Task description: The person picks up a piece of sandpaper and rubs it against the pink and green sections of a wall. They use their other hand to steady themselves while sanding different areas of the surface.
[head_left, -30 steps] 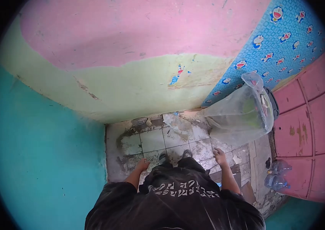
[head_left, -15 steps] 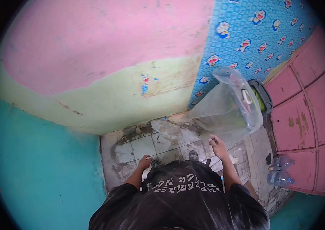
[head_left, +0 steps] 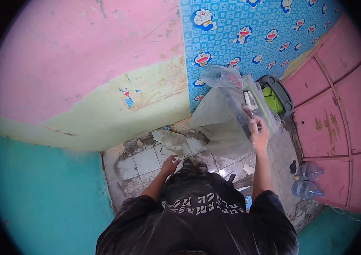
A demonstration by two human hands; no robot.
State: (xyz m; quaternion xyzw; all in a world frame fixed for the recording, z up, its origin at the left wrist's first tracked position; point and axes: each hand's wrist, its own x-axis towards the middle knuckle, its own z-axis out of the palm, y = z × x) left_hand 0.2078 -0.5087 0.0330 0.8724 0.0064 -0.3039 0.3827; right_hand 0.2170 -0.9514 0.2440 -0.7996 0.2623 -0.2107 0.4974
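Grimy tiles (head_left: 147, 160) met teal and pink-and-green walls, and a translucent plastic bag (head_left: 227, 134) stood near blue cartoon wallpaper (head_left: 257, 36). At its top, beside a white item (head_left: 247, 98), was a dark brown piece (head_left: 247, 111); the right hand (head_left: 260, 131) bent its fingers there, whether pinching was unclear. The left hand (head_left: 170, 165) hung low, fingers curled, its hold indistinct.

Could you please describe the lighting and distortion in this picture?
In the head view, the corners black out and the pink panels bow, suggesting wide-angle distortion; head view again, glare whitens some floor tiles; also head view, translucent plastic by the right hand hazes what's behind.
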